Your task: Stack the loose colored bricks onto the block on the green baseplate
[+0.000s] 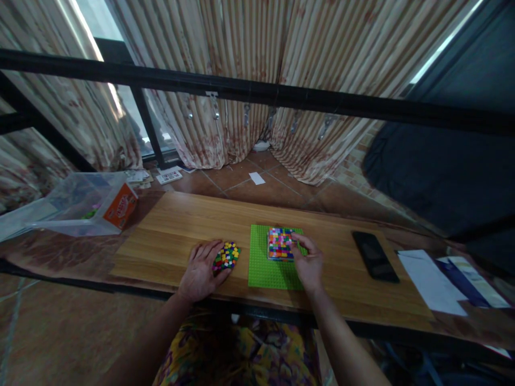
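A green studded baseplate [261, 273] lies on the wooden board, bearing a low block of small multicoloured toy bricks [279, 244]. My right hand [309, 262] is at the block's right side, thumb and forefinger pinched against its upper right part. Whatever sits between those fingertips is too small to make out. To the left of the baseplate is a loose pile of tiny coloured bricks [228, 255], many of them yellow, green and white. My left hand [203, 271] rests palm down at the pile's left side, fingers stretched out and thumb along its near edge.
A black phone [375, 256] lies on the wooden board [161, 236] at the right, with white papers [432, 281] beyond it. A clear plastic bin [80, 206] with an orange label stands at the left. A black metal bar [257, 88] crosses behind the table, before curtains.
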Available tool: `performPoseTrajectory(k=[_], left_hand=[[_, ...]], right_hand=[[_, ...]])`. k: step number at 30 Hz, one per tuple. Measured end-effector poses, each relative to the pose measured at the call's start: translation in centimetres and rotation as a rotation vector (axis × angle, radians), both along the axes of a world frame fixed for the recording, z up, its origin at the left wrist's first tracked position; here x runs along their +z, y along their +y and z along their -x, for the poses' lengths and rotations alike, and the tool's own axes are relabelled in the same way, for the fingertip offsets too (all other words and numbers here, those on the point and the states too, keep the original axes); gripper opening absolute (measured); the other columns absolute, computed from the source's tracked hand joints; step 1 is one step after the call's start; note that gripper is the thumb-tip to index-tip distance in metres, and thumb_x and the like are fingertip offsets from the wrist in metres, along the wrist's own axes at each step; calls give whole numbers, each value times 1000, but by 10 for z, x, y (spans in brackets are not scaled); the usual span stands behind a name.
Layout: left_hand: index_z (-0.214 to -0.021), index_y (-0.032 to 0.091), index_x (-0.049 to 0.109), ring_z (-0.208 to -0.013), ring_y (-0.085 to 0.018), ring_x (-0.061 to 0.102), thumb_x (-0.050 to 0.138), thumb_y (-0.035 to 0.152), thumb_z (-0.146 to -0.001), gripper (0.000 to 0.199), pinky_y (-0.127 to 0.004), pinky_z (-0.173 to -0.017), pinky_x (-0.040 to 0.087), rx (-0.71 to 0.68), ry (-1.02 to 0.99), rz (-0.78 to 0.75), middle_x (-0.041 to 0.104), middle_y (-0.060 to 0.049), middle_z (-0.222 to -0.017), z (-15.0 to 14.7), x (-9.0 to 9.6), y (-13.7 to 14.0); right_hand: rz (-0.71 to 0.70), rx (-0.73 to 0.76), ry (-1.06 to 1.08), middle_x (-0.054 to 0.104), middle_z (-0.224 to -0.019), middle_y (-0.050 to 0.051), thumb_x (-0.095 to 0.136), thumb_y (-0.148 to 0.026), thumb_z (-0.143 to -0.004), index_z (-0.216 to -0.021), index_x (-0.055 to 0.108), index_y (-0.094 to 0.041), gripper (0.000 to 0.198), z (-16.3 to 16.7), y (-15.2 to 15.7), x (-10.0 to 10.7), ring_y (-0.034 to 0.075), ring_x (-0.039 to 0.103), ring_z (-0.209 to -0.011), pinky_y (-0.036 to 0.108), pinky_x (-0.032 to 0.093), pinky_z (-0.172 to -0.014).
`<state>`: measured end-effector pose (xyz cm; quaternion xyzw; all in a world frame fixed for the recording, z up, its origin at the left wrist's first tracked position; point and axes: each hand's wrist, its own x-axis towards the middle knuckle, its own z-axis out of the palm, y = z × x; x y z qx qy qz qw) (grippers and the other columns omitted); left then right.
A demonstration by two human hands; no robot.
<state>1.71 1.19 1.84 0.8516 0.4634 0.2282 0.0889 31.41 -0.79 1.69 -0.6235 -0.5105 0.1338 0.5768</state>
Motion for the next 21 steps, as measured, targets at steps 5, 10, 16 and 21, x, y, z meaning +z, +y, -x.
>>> performPoseTrajectory(k=[5,10,16,21], left_hand=[[-134,21,42,-123,-28,44,55,44,-81,60,-47,-106,30,9,12,4,49,-10,-137,0,-1,0],[-134,21,42,-123,-28,44,56,45,-81,60,-47,-106,29,12,7,0,49,-10,-136,-1,-1,-1],[-133,19,42,-124,-27,43,54,46,-82,59,-47,-108,27,18,16,13,48,-11,-136,-2,-1,-2],[-132,19,43,-124,-26,44,55,47,-82,59,-45,-107,28,39,-3,15,50,-11,-135,-4,-2,-2]], right_hand=[[42,-74,41,66,-102,8,59,-39,-78,-101,67,-19,31,2,9,-1,21,61,-92,39,48,-83],[96,-88,38,62,-108,11,56,-41,-80,-108,63,-17,38,6,14,-8,21,59,-94,38,48,-82],[94,-80,11,61,-107,10,55,-39,-81,-107,64,-16,35,9,10,-9,21,58,-96,39,46,-87],[61,-85,-56,59,-104,10,53,-39,-83,-107,65,-17,35,9,9,-12,20,57,-94,39,46,-87]])
